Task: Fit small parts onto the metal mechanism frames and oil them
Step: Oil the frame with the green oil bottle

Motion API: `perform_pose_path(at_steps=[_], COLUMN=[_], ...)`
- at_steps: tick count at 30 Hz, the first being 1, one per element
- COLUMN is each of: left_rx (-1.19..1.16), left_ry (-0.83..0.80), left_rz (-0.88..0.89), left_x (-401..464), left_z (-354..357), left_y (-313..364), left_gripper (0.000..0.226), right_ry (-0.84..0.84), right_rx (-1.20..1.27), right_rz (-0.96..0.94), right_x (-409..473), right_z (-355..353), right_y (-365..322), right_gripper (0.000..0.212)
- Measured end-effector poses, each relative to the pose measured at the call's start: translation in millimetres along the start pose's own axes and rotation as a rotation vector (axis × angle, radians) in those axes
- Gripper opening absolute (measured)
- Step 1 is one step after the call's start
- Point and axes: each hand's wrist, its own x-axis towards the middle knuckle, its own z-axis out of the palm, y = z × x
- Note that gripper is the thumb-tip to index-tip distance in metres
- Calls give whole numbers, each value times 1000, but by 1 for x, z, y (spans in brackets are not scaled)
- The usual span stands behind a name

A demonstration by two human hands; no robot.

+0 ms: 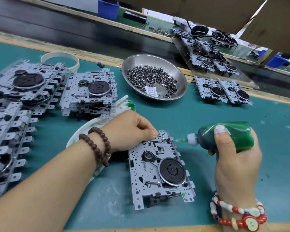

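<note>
A grey metal mechanism frame with a black flywheel lies on the green mat in front of me. My left hand grips its far left corner with curled fingers. My right hand holds a green oil bottle, thumb pressed on its side. The bottle lies sideways, and its green nozzle tip touches the frame's far edge, where a spot of green oil shows. A steel bowl with several small dark parts and a paper label sits further back.
Stacks of mechanism frames fill the left side of the mat. Two more frames lie at the right, with others piled on a tilted clear sheet behind. An oil-stained white cloth lies under my left wrist. A white ring lies at the back left.
</note>
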Motion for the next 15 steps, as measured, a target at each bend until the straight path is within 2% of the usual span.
perform_pose_path(at_steps=[5, 15], left_rx=[-4, -16], left_ry=[-1, 1], left_rz=[-2, 12], left_x=[0, 0], left_z=[0, 0], left_y=[0, 0], left_gripper=[13, 13], right_ry=[1, 6], right_rx=[-12, 6], right_rz=[-9, 3], right_x=[-1, 0], right_z=[-1, -2], right_y=[0, 2], right_gripper=[6, 7])
